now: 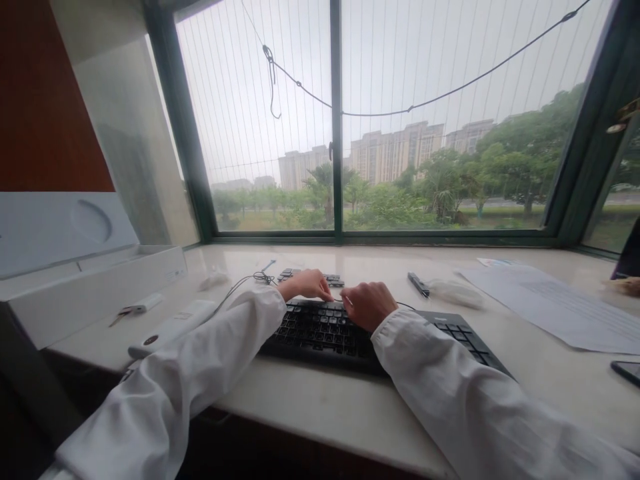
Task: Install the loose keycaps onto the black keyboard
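Note:
A black keyboard (325,340) lies on the white counter, with many of its keycaps off and bare switch sockets showing. Over its back edge, my left hand (309,285) bends down with thumb and fingertips pinched together. My right hand (371,305) is closed just to the right, its fingertips close to the left ones. A thin black cable (406,306) passes between the two hands and comes out again right of my right hand; both appear to pinch it. The exact grip is partly hidden by the fingers. Loose black keycaps (334,281) lie behind the hands.
Left of the keyboard are a white power strip (175,327), a key with a white fob (140,307) and an open white box (100,287). A black tool (418,285), a plastic bag (456,293), paper sheets (555,307) and a phone (627,372) lie right.

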Tool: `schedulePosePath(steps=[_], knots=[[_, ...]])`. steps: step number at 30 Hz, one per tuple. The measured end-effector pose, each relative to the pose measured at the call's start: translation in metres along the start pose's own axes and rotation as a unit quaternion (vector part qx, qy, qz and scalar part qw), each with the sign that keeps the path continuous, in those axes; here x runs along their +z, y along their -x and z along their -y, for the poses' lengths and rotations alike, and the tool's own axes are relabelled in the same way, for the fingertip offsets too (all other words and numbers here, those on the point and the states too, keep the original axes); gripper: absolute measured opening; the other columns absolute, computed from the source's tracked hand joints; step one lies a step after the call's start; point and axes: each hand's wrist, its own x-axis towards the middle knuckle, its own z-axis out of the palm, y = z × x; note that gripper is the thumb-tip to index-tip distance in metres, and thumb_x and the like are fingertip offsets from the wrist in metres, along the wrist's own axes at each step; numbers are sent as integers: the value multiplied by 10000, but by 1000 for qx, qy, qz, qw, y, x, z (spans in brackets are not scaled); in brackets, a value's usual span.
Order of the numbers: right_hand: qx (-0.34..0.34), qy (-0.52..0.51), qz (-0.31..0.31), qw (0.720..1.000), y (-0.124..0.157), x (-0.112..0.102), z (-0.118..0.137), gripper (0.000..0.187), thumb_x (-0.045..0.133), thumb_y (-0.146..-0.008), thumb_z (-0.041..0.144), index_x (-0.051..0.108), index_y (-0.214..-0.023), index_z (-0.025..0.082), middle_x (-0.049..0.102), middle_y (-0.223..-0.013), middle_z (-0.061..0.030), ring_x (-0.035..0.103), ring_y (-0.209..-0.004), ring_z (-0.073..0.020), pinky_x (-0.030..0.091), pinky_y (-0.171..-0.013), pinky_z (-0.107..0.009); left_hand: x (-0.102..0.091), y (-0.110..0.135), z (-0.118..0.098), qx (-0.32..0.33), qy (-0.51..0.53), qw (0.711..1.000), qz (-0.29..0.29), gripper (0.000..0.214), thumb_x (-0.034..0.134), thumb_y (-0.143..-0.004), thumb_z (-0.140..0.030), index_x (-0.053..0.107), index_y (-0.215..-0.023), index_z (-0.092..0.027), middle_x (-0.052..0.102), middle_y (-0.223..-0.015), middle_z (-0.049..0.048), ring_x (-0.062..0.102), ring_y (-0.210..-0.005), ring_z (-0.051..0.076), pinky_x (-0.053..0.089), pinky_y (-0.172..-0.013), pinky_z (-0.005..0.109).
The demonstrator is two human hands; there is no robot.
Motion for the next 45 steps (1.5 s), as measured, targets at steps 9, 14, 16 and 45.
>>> schedulePosePath(steps=[9,14,16,45], knots=[[5,1,21,1000,2,-4,0,354,358,-894,274,699,-825,206,709,-776,-120,676,-719,-246,411,-605,-310,-16,5,11,59,110,992,-26,350,654,-741,-459,745,-950,-194,735,-916,55,647,-823,177,464,-775,283],[-2,-6,30,1000,3,-8,9,359,352,-902,280,693,-819,204,711,-783,-118,671,-717,-232,411,-633,-312,-22,37,12,112,126,966,-196,332,577,-827,-467,723,-934,-188,718,-943,53,632,-867,161,462,-815,276],[-10,-8,34,999,3,-8,14,368,343,-909,285,690,-818,202,711,-773,-115,669,-704,-222,403,-629,-303,-15,47,9,124,101,955,-248,281,585,-837,-426,715,-892,-184,709,-931,52,621,-850,154,465,-776,266],[50,-29,12,998,5,-4,20,477,272,-932,563,631,-1175,364,737,-828,-59,666,-738,-198,349,-609,-273,-2,66,4,237,122,949,-167,238,707,-746,-387,699,-874,-187,710,-823,11,584,-624,66,406,-539,177]])
